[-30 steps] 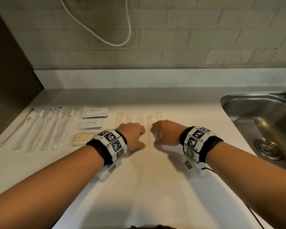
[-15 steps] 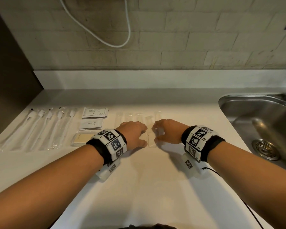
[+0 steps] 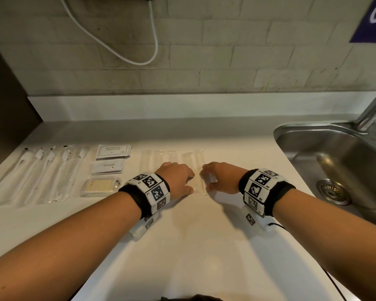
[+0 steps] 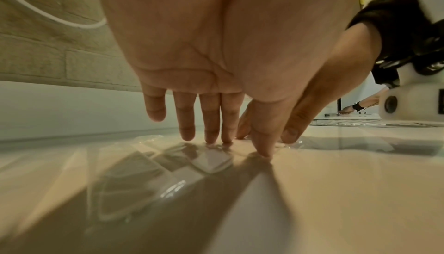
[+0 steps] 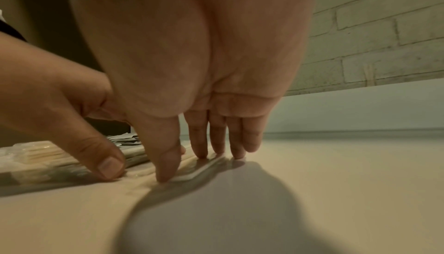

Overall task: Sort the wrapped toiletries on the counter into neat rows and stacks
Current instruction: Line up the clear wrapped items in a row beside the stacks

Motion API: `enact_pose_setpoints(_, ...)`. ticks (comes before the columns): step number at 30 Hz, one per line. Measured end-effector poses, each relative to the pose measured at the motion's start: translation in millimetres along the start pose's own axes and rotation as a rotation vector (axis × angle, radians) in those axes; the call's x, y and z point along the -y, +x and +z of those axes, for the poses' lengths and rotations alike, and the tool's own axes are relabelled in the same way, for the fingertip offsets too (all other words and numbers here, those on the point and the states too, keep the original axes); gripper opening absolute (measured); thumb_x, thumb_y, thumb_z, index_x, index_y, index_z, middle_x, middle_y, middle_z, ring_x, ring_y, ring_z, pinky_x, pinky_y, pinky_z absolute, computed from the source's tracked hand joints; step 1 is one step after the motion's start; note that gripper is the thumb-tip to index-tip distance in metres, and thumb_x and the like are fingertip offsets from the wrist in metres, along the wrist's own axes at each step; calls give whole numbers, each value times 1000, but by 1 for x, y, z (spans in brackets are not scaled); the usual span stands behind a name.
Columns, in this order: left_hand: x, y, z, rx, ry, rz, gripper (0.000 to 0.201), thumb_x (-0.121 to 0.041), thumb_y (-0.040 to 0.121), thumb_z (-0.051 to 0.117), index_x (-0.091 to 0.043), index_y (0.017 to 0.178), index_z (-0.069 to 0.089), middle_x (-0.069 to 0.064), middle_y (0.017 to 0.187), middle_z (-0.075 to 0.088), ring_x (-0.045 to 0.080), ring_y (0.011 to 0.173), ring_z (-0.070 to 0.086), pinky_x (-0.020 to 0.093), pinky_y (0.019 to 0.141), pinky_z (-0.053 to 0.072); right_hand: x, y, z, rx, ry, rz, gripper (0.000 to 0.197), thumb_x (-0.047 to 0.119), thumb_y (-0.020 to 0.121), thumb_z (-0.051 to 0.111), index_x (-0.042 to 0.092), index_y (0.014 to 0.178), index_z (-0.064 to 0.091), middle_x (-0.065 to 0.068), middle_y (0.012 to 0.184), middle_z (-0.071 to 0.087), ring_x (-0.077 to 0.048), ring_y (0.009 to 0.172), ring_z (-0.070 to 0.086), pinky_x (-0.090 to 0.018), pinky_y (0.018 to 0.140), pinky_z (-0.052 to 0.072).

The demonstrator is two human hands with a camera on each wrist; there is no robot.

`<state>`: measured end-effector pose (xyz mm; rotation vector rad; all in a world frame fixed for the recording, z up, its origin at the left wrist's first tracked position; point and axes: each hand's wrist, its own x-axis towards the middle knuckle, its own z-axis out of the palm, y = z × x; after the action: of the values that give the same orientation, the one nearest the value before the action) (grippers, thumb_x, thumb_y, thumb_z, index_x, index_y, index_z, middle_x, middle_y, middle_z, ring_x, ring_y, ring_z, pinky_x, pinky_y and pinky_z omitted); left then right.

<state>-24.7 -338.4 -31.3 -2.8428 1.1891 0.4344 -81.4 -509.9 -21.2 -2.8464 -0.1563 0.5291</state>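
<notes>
- The tabletop [image 3: 204, 246] already looks largely sorted: a row of wrapped toothbrushes [image 3: 41, 174] lies side by side at the far left.
- Just right of them three groups sit one behind the other: a shampoo sachet stack [image 3: 113, 151] at the back, a toothpaste sachet stack [image 3: 108, 167] in the middle, and a clear-wrapped beige packet [image 3: 100, 186] at the front.
- Right of those, a row of long clear-wrapped items [image 3: 172, 158] runs side by side toward the sink [image 3: 334, 153]; what is inside them is too faint to tell.
- The left hand [image 3: 175, 179] rests on the near end of this clear row, its fingers [image 4: 211, 125] fairly straight and close together, tips and thumb pressing down on the wrap without curling round anything.
- The right hand [image 3: 220, 178] is just beside it, nearly touching; its fingers [image 5: 216, 134] are straight, tips down on the last clear packet [image 3: 201, 181] at the row's right end, with the thumb planted at its near end.
- Judging from this, the step in hand is squaring up that last packet against its neighbours; it appears a touch nearer the person than the rest.
- No loose wrapped toiletries show elsewhere on the tabletop, so the task seems close to finished, with only final nudging of the clear row left.
- The thin slippery wraps could slide or overlap under a push, so light pressure would suit.
</notes>
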Motion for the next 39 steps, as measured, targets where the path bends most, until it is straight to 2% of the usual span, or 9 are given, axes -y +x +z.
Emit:
enact_pose_setpoints(11,2,-3,0,-8,-35,3,51,-47,91,56,-22,136,53,-2,136,58,24,121,55,40,108,35,11,-1,-8,43,-73,0,43,22,93,57,11,135,52,-6,135,52,-24,122,50,-30,99,40)
enact_pose_setpoints(17,25,-12,-11,-89,-81,-70,59,-50,90,55,-25,142,46,-3,148,47,21,136,43,44,118,22,15,5,-11,-75,20,11,45,28,95,54,18,138,50,-5,142,50,-22,124,53,-32,103,40)
enact_pose_setpoints(18,31,-12,-10,-77,-49,-82,56,-53,89,54,-24,137,51,-2,145,50,23,134,45,45,116,24,20,5,-11,-80,21,-4,46,30,96,53,18,140,48,-5,145,48,-23,126,52,-33,105,39)
enact_pose_setpoints(20,36,-15,-7,-42,17,-90,42,-58,88,51,-21,106,60,-1,120,62,25,118,54,43,106,34,29,7,-9,-51,-9,-29,47,33,98,49,19,142,44,-3,149,42,-23,130,48,-36,108,36)
enact_pose_setpoints(22,36,-16,-3,2,52,-84,39,-59,89,49,-20,87,53,-2,99,59,25,106,56,40,97,38,36,9,-5,10,-83,-51,38,33,99,47,16,133,52,-5,140,48,-25,127,49,-36,103,38)
enact_pose_setpoints(25,37,-14,5,27,74,-68,49,-60,89,46,-17,109,60,4,124,61,27,120,51,43,105,35,42,9,0,43,-206,-71,27,28,100,43,9,115,56,-9,120,53,-25,113,51,-35,96,40)
enact_pose_setpoints(28,39,-12,6,37,67,-73,57,-59,89,47,-19,129,56,2,143,51,27,133,43,44,112,29,42,9,0,2,-235,-83,28,25,100,43,9,119,56,-9,124,53,-21,113,49,-33,102,33)
enact_pose_setpoints(31,40,-13,3,44,69,-76,58,-59,89,49,-19,130,56,2,143,52,27,132,44,43,112,29,43,9,0,5,-226,-82,29,26,100,45,10,122,55,-9,129,53,-25,122,47,-33,105,32)
enact_pose_setpoints(39,39,-14,1,36,65,-71,57,-58,89,50,-19,131,56,1,152,43,27,136,42,43,113,28,40,12,3,9,-146,-52,30,27,99,47,12,123,53,-7,130,51,-26,120,50,-36,97,41)
